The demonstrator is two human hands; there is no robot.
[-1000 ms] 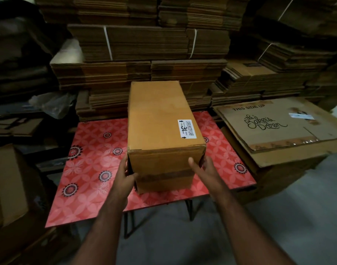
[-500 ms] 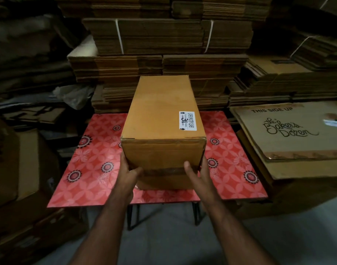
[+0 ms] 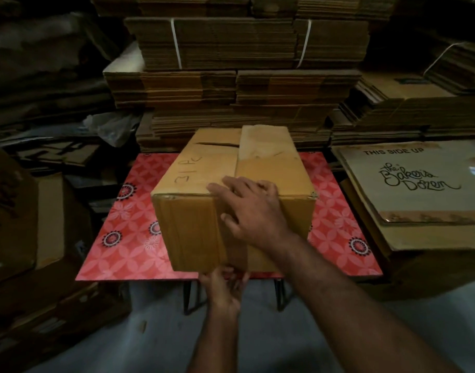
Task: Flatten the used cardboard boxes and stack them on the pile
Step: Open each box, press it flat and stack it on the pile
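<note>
The cardboard box point(image 3: 232, 195) sits on the red patterned table point(image 3: 123, 238), its taped flaps facing up. The right hand point(image 3: 254, 211) lies over the box's near top edge, fingers spread and fairly straight. The left hand point(image 3: 224, 285) reaches the box's lower near edge; blur hides whether its curled fingers pinch anything. Flattened stacks point(image 3: 236, 84) behind fade into darkness.

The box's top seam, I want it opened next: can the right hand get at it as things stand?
Probably yes. The right hand already rests on the box at its near top edge, fingers beside the centre seam, and nothing lies on top of it.
</note>
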